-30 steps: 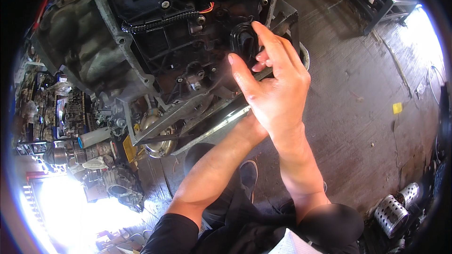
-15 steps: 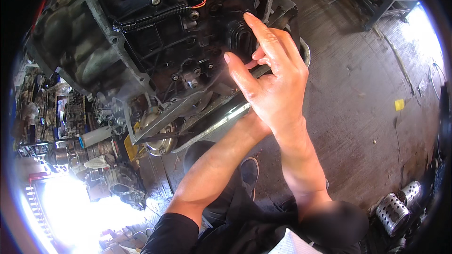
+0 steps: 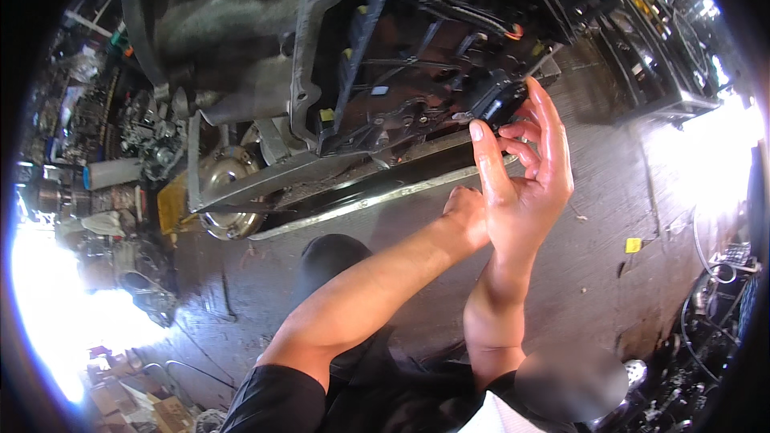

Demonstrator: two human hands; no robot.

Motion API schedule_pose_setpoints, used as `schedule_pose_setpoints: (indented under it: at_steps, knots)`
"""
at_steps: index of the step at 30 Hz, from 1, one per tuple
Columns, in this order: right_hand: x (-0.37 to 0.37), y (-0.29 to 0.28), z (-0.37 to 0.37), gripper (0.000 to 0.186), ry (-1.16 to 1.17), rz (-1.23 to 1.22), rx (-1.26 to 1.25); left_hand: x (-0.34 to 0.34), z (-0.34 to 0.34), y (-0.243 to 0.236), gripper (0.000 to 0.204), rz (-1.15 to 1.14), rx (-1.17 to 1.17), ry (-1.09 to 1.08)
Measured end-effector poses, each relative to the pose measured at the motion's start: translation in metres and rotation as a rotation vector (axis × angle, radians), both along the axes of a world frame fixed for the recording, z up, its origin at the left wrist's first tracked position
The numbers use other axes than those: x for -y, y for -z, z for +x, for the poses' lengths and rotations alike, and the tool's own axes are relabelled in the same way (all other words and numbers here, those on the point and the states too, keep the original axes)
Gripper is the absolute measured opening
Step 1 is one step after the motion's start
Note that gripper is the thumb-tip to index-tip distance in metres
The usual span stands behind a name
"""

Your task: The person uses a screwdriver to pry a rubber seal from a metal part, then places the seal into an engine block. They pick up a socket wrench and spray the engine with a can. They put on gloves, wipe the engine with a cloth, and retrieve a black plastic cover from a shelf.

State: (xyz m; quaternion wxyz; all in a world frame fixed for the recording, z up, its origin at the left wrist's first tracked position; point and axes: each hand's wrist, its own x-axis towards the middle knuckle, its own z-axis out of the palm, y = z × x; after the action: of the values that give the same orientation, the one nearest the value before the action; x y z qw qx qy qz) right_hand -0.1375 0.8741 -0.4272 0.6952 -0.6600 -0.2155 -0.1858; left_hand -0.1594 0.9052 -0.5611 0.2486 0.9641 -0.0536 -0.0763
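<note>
A large gearbox (image 3: 233, 24) with a grey metal casing fills the top of the view, its dark inner side facing me. On that side, a black oval connector (image 3: 499, 99) juts out at the lower right. My right hand (image 3: 529, 164) has its thumb on the near side of this connector and its index finger on the far side, gripping it between them. The other fingers curl underneath. My left hand (image 3: 465, 210) lies crossed behind my right wrist; its fingers are hidden. Above runs a corrugated black wire sleeve (image 3: 449, 6) ending in orange-red wires.
A metal stand frame (image 3: 265, 180) supports the gearbox, beside a round metal part (image 3: 228, 220). Shelves of machine parts (image 3: 104, 152) line the left. A dark rack (image 3: 650, 72) stands at the far right. On the floor lies a yellow scrap (image 3: 633, 245); cardboard boxes (image 3: 148, 405) sit lower left.
The view has swung, so the gearbox appears further right. My right hand, earlier spread in front of the connector, now has thumb and index finger against it. My left hand stays behind the right wrist.
</note>
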Motion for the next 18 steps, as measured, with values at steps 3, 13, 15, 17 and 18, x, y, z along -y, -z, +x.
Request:
schedule_pose_setpoints:
  at_steps: [3,13,15,17,18]
  knots:
    - [0.003,0.002,0.002,0.073,-0.092,-0.034,0.060,0.006,0.004,0.000,0.037,-0.010,-0.017,-0.008]
    - [-0.005,0.013,0.003,0.082,-0.046,-0.068,0.152,0.010,0.010,-0.012,0.038,-0.023,-0.060,0.032]
    - [-0.006,0.017,0.006,0.082,-0.031,-0.083,0.180,0.009,0.009,-0.011,0.038,-0.010,-0.080,0.046]
    - [-0.006,0.021,0.011,0.082,-0.040,-0.097,0.209,0.008,0.006,-0.010,0.038,0.017,-0.117,0.071]
    - [-0.005,0.022,0.014,0.083,-0.041,-0.110,0.219,0.007,0.004,-0.010,0.038,0.032,-0.143,0.086]
